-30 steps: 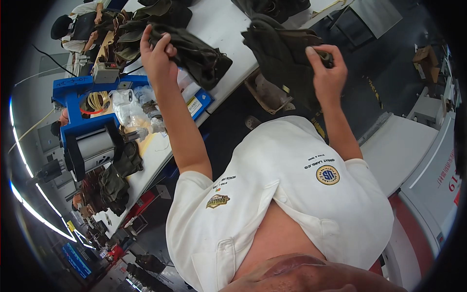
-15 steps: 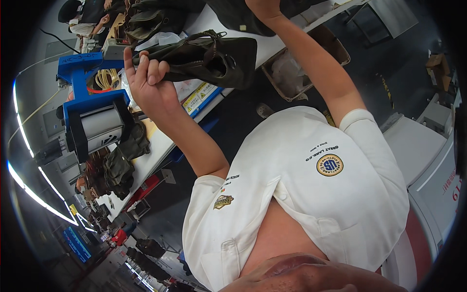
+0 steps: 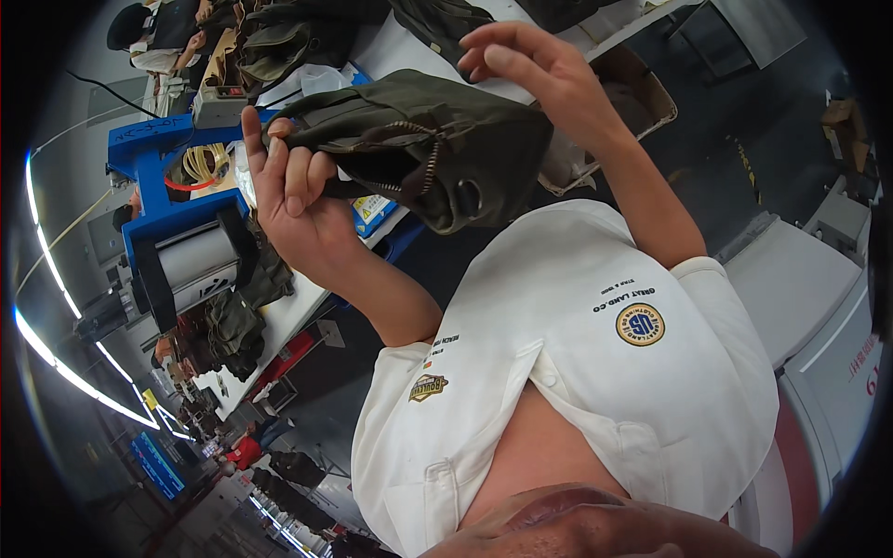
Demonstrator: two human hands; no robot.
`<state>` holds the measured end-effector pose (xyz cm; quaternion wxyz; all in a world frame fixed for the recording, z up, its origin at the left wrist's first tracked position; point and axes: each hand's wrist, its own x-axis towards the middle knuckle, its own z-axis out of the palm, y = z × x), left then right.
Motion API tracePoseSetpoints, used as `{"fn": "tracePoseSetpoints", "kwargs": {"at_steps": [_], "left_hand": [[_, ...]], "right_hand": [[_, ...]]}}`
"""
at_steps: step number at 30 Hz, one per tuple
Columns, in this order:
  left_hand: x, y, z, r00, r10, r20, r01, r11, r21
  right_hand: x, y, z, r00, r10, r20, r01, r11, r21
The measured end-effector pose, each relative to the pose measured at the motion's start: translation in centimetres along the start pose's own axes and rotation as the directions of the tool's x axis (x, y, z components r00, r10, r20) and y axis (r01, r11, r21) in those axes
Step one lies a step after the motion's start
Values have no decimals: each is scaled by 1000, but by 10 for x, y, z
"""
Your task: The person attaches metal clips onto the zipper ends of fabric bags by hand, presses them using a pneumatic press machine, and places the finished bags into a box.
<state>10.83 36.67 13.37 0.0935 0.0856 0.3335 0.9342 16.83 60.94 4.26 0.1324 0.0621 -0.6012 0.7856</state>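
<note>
A dark olive-green fabric bag (image 3: pixel 493 153) with a metal-toothed zipper hangs in front of my chest, its zipped opening gaping. My left hand (image 3: pixel 302 195) grips its left end, fingers curled round the cloth and the index finger sticking up. To the upper right, my right hand (image 3: pixel 553 79) is empty, fingers bent and apart, just above the bag's right end. Beyond its fingertips, another dark green bag (image 3: pixel 437 23) lies on the white table. The bag in my left hand covers part of the table edge.
A blue machine frame (image 3: pixel 149 177) with a metal cylinder (image 3: pixel 195 256) stands close by on the left. More dark bags (image 3: pixel 288 46) are piled at the back. A cardboard box (image 3: pixel 656 88) is below the table on the right. Another person (image 3: pixel 172 56) is at the far left.
My right hand has come down from the bag at the top edge toward the one I hold. The held bag has shifted right and downward, its side turned more into view.
</note>
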Motion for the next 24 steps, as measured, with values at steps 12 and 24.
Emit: {"fn": "tracePoseSetpoints", "kwargs": {"at_steps": [12, 24], "left_hand": [[-5, -33, 9, 999, 21, 27, -24, 991, 128], [-29, -60, 32, 982, -102, 159, -69, 590, 805]], "right_hand": [[-22, -46, -4, 987, 60, 146, -94, 965, 244], [-10, -50, 19, 984, -155, -93, 155, 988, -10]]}}
